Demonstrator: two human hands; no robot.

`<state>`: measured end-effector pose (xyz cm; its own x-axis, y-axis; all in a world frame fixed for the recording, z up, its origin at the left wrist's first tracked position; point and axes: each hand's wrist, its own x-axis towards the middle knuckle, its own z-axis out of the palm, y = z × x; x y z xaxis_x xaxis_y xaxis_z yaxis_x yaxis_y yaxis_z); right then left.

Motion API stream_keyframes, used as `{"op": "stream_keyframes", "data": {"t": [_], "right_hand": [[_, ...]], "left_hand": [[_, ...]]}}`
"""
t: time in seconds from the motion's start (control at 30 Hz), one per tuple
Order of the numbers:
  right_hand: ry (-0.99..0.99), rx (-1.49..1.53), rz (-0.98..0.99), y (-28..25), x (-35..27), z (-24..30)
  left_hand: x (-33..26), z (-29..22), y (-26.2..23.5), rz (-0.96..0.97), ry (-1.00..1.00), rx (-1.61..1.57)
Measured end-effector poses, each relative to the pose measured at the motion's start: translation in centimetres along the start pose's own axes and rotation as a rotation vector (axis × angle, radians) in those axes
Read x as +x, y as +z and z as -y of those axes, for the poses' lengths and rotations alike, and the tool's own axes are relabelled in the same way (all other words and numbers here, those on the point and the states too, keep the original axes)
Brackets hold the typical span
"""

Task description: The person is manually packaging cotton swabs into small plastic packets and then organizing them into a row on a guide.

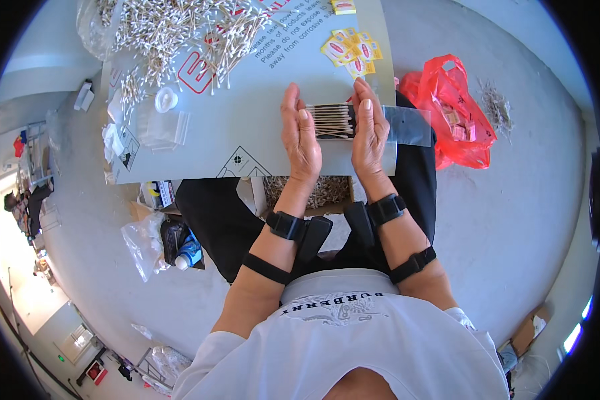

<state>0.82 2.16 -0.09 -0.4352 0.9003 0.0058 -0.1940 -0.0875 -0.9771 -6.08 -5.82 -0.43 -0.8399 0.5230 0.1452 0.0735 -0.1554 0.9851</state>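
A neat row of cotton swabs (332, 122) lies on a dark backing on the table, between my two hands. My left hand (302, 143) stands on edge at the left ends of the swabs, its fingers straight. Opposite it, my right hand (370, 133) is upright at the right ends, fingers also stretched out. Neither hand has its fingers wrapped round anything. A flat clear plastic bag (410, 127) reaches out from under my right hand past the table's right edge. Yellow and white paper labels (355, 52) lie beyond my right hand.
Loose cotton swabs (160, 37) are heaped at the far left of the table (240, 123). Clear bags (163, 130) and a round white lid (166, 100) lie nearer. A red plastic bag (447, 87) holds pink packs at right. Below the table sits a box of swabs (307, 193).
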Motion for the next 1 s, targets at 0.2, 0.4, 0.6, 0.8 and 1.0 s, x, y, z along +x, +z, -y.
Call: {"op": "stream_keyframes", "data": {"t": [0.2,0.4,0.6,0.8,1.0], "right_hand": [[0.008,0.063,0.094,0.1,-0.1,-0.2],[0.121,0.14,0.113,-1.9,0.8,0.0],[0.088,0.163,0.061,-2.0,0.1,0.7],[0.104,0.136,0.048,-2.0,-0.5,0.8],[0.106,0.134,0.043,-2.0,-0.5,0.6]], "left_hand": [[0.1,0.0,0.5,-0.08,-0.015,-0.016],[0.6,-1.5,-2.4,0.201,0.307,0.52],[0.7,-3.5,-3.4,0.361,0.453,0.941],[1.0,-2.7,-3.4,0.432,0.468,0.999],[1.2,-2.5,-3.5,0.511,0.429,1.047]]}}
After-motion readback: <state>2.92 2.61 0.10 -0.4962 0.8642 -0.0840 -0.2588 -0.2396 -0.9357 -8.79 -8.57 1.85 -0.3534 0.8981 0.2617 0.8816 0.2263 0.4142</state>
